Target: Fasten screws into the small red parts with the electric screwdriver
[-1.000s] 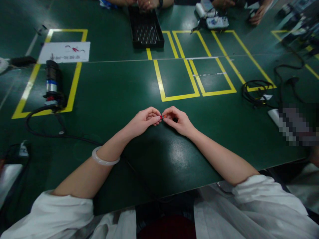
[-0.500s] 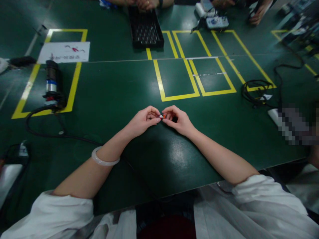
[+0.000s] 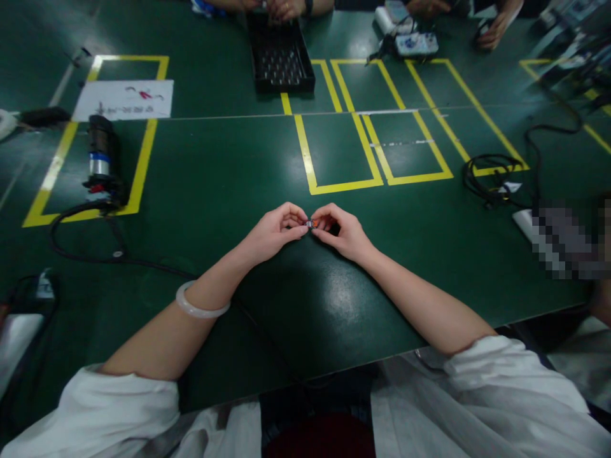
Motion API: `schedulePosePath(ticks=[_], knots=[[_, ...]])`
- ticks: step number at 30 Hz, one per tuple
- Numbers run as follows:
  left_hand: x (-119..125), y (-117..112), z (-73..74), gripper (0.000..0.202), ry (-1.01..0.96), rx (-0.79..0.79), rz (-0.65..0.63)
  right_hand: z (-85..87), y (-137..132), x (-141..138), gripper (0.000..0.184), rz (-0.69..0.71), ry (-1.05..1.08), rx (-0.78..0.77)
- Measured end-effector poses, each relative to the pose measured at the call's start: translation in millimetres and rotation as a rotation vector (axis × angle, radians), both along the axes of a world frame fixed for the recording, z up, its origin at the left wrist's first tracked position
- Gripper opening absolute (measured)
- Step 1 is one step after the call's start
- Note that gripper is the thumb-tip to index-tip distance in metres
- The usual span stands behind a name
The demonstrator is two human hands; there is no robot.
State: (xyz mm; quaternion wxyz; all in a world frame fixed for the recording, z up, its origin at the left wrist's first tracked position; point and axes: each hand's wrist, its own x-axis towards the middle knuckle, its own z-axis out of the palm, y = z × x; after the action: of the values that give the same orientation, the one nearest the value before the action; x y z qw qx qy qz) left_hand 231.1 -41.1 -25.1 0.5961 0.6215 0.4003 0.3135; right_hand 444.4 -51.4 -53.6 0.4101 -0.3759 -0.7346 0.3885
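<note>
Between my fingertips is a tiny part (image 3: 310,224) with silvery, dark and orange-red bits; it is too small to tell its kind. My left hand (image 3: 279,230) pinches its left end between thumb and fingers. From the other side, my right hand (image 3: 341,230) pinches the orange end. Both hands are close together just above the green table (image 3: 229,172), their fingertips nearly touching. The fingers cover most of the small part.
A dark cylindrical device (image 3: 100,162) with a cable lies on the left, near a white paper sheet (image 3: 125,100). Across the table, a co-worker's hands (image 3: 284,9) are over a black tray (image 3: 282,63). A coiled black cable (image 3: 491,175) lies at right.
The small part looks turned slightly between my fingertips, its pale and red face now showing darker and silvery. Both hands have stayed in place.
</note>
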Motion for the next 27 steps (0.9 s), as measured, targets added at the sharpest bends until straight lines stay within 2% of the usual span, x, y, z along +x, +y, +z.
schedulePosePath(ticks=[7,18,27], knots=[[-0.5,0.0,-0.7,0.034,0.007,0.017,-0.003,6.1,-1.9,-0.3,0.014,0.001,-0.029,0.04],[0.2,-2.0,6.4,0.036,0.023,-0.018,0.004,2.7,-1.5,0.0,0.015,-0.004,-0.057,0.111],[-1.5,-1.8,4.0,0.034,0.035,-0.031,-0.001,5.1,-3.0,0.1,0.014,0.008,-0.078,0.109]])
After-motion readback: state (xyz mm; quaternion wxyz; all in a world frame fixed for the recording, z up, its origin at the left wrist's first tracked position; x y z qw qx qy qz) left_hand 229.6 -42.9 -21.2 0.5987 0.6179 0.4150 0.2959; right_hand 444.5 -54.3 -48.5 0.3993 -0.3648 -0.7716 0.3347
